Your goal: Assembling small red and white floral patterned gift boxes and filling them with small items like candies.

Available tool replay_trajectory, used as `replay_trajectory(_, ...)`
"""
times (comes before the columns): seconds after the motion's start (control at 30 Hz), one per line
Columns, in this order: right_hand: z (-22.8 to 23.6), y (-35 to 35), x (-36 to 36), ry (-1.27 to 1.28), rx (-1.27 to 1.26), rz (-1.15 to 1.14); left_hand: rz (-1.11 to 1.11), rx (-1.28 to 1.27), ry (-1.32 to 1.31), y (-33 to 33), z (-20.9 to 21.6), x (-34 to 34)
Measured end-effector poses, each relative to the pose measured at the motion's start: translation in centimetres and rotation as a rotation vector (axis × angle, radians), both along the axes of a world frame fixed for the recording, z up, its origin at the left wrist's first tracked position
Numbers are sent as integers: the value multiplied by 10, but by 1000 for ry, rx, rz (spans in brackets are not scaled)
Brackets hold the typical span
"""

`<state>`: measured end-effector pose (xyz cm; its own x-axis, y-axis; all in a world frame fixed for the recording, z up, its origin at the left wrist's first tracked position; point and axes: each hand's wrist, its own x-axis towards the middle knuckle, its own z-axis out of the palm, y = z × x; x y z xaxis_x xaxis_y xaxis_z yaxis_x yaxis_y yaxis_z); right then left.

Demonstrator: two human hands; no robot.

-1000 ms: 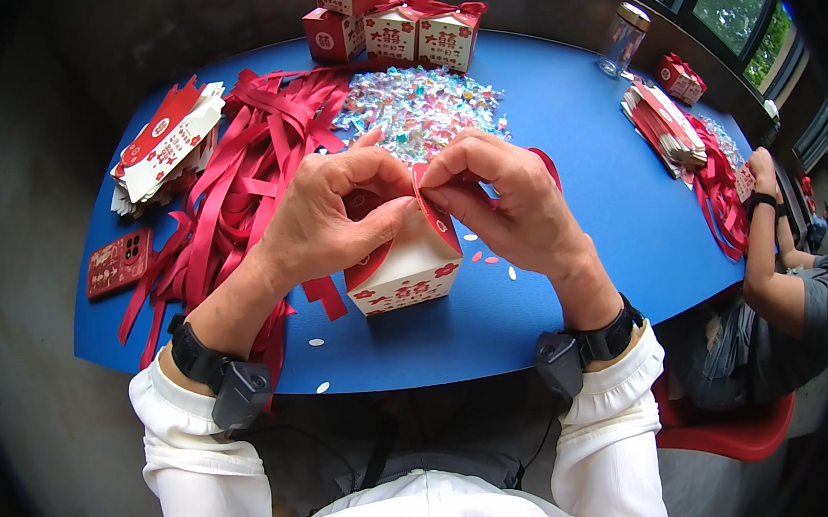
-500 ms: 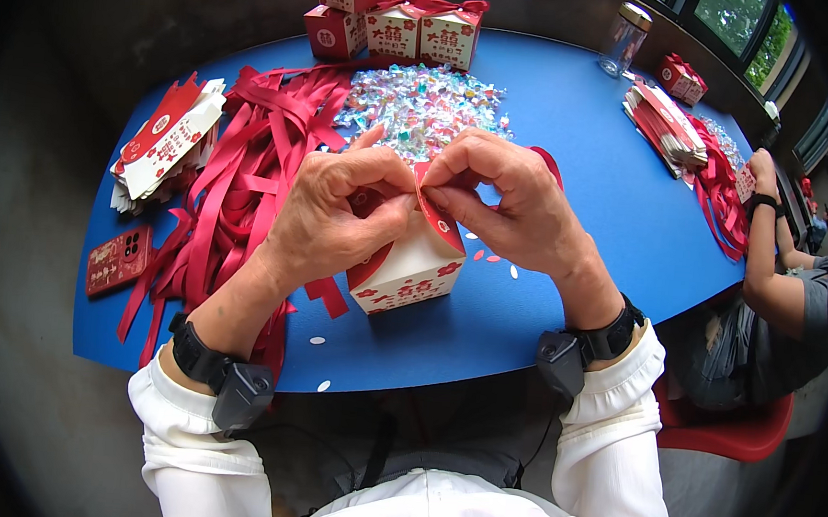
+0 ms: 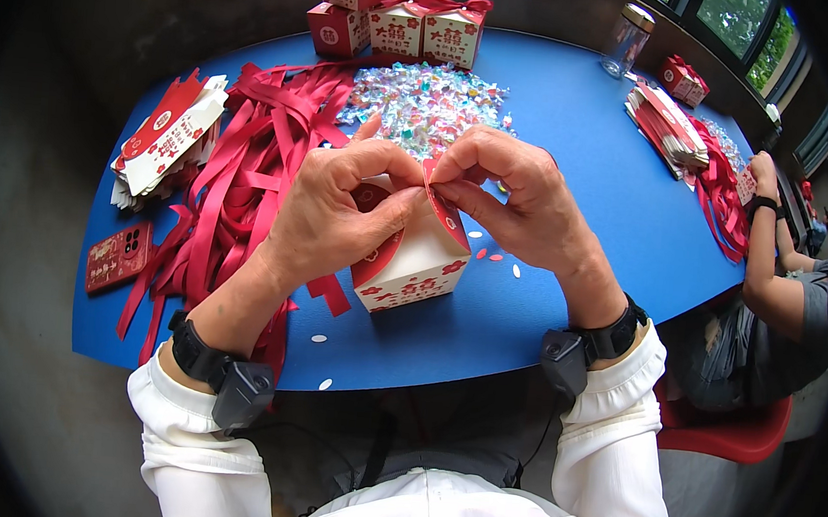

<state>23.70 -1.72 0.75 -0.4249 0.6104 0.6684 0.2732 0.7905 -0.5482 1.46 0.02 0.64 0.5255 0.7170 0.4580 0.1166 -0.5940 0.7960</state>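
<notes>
A white and red gift box with flower prints stands in front of me at the table's near side, its red flaps drawn together at the top. My left hand is closed in a pinch at the left of that peak. From the right, my right hand pinches the same peak with thumb and forefinger. The fingertips nearly meet. Whether a ribbon runs between them I cannot make out. A short red ribbon end shows beside the box, below my left hand.
Red ribbons lie heaped at left, by flat folded boxes and a phone. Wrapped candies are piled beyond my hands. Finished boxes and a bottle stand farther back. Another person's arm is at right.
Both hands stay pinched at the box top, shifting only slightly. The red ribbon loop seen behind my right hand earlier has mostly gone from sight.
</notes>
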Motion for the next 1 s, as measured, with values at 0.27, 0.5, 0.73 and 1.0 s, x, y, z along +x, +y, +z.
replay_trajectory(0.27, -4, 0, -2, 3, -32, 5, -35, 140, -29, 4, -3, 1)
replay_trajectory(0.5, -7, 0, -8, 71, -40, -12, 29, 105, -106, -6, -1, 6)
replay_trajectory(0.73, 4, -10, -2, -79, -36, -44, 102, 311, -164, -6, -7, 8)
replay_trajectory(1.0, 12, -20, -10, -16, -253, -78, 93, 492, -286, 2, -15, 9)
